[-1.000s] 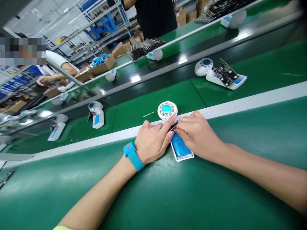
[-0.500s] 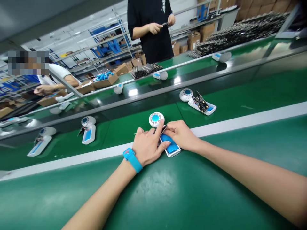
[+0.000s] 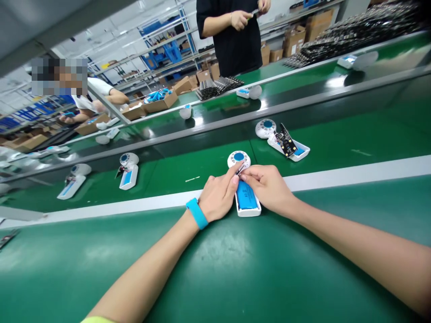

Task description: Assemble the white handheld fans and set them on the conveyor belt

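Note:
A white handheld device casing (image 3: 249,213) lies with its lower end over the pale strip along the belt's near edge. In its body sits a blue battery pack (image 3: 246,196), and its round vented head (image 3: 238,158) points away from me. My left hand (image 3: 217,195), with a blue wristband, reaches in from the left. Its index finger and thumb close on a small dark circuit board (image 3: 239,169), seen nearly edge-on at the neck of the casing. My right hand (image 3: 269,181) pinches the same board from the right; its fingertips are partly hidden.
Similar opened devices lie on the green belt: one with its board (image 3: 285,142) tilted up at right, a white casing (image 3: 129,176) and another casing (image 3: 71,187) at left. A thin white stick (image 3: 192,179) lies nearby. Two co-workers stand across the line, near stacked dark boards (image 3: 220,86).
My hands and the device have shifted right and slightly up in view. More of the battery shows as my left thumb has moved up off it. The scene behind has shifted with the camera.

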Tool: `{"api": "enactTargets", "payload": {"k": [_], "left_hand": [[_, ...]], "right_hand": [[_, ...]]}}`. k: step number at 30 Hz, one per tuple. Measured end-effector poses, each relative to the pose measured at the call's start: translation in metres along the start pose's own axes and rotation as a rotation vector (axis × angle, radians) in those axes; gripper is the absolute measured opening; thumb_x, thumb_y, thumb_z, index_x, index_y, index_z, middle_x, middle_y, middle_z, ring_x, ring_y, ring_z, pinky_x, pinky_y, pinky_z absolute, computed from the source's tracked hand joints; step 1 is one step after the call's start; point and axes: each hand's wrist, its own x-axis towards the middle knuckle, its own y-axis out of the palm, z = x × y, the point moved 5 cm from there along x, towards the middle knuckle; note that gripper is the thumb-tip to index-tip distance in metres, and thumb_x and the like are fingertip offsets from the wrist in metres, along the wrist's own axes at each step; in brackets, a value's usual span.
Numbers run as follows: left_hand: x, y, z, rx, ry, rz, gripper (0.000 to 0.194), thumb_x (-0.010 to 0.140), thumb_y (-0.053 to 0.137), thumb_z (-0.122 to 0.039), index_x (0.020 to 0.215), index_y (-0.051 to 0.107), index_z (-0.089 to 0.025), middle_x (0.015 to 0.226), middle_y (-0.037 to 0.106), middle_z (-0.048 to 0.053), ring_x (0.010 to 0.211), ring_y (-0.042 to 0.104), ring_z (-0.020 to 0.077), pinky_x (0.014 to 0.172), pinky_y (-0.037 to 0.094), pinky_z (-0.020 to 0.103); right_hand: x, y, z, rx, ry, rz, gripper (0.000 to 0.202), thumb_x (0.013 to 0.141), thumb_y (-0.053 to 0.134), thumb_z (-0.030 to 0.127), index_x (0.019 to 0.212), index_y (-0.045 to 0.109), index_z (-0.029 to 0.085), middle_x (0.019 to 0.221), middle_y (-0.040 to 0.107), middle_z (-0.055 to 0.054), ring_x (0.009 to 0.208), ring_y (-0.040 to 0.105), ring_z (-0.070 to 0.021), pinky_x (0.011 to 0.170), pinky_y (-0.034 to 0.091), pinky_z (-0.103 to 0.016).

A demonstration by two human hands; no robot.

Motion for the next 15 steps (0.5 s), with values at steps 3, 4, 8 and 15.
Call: {"api": "enactTargets", "payload": {"k": [3, 4, 8, 15], "left_hand": [[0.000, 0.000, 0.000, 0.032, -0.030, -0.011, 0.062, 0.105, 0.008, -0.051, 0.152, 0.034, -0.021, 0.085, 0.069, 0.004, 0.070, 0.063, 0.0223, 0.068, 0.038, 0.031], [0.001, 0.000, 0.001, 0.038, -0.039, -0.031, 0.062, 0.105, 0.008, -0.051, 0.153, 0.032, -0.020, 0.085, 0.069, 0.004, 0.070, 0.064, 0.0225, 0.069, 0.039, 0.031], [0.012, -0.007, 0.024, 0.117, -0.113, -0.194, 0.060, 0.105, 0.016, -0.048, 0.153, 0.024, -0.013, 0.089, 0.071, 0.006, 0.074, 0.067, 0.0243, 0.074, 0.042, 0.033], [0.013, -0.053, 0.077, 0.333, -0.380, -0.734, 0.060, 0.099, 0.037, -0.040, 0.150, 0.033, -0.008, 0.133, 0.058, 0.023, 0.126, 0.050, 0.0390, 0.100, 0.035, 0.056]], "right_hand": [[0.007, 0.008, 0.003, -0.016, -0.031, -0.039, 0.031, 0.089, 0.049, 0.023, 0.059, 0.049, 0.020, 0.058, 0.049, 0.001, 0.057, 0.044, -0.0137, 0.057, 0.032, -0.028], [0.010, 0.010, 0.005, -0.027, -0.043, -0.043, 0.031, 0.089, 0.049, 0.022, 0.058, 0.050, 0.020, 0.057, 0.049, 0.001, 0.057, 0.045, -0.0140, 0.057, 0.033, -0.028], [0.023, -0.004, 0.019, -0.133, -0.149, -0.099, 0.025, 0.091, 0.050, 0.023, 0.072, 0.065, 0.019, 0.065, 0.060, -0.002, 0.063, 0.053, -0.0169, 0.064, 0.038, -0.030], [0.021, -0.107, -0.024, -0.619, 0.018, -0.479, 0.038, 0.088, 0.056, 0.029, 0.122, 0.067, 0.018, 0.099, 0.063, -0.013, 0.095, 0.060, -0.0296, 0.081, 0.044, -0.040]]}}
